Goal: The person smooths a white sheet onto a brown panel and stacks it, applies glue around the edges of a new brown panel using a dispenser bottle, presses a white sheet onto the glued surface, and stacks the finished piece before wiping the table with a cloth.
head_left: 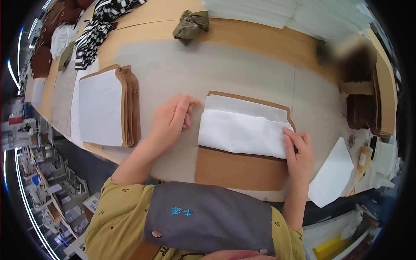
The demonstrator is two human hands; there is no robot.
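Note:
A brown leather-like panel (242,168) lies flat in front of me. Over its far part is a white sheet (234,130), folded back, with a paler white layer (247,108) behind it and a brown edge showing beyond. My right hand (300,149) grips the sheet's right edge between thumb and fingers. Just left of the panel hovers my left hand (173,113), its fingers curled together and the index finger pointing at the panel's far left corner. I see nothing in it. Further left stands a stack of brown pieces (132,106) topped by a white sheet (100,108).
An olive cloth bundle (190,27) sits at the back, with striped black-and-white cloth (96,41) at the back left. White sheets (251,11) are piled at the far edge. To the right are a loose white piece (333,173), a small bottle (364,158) and brown pieces (360,110).

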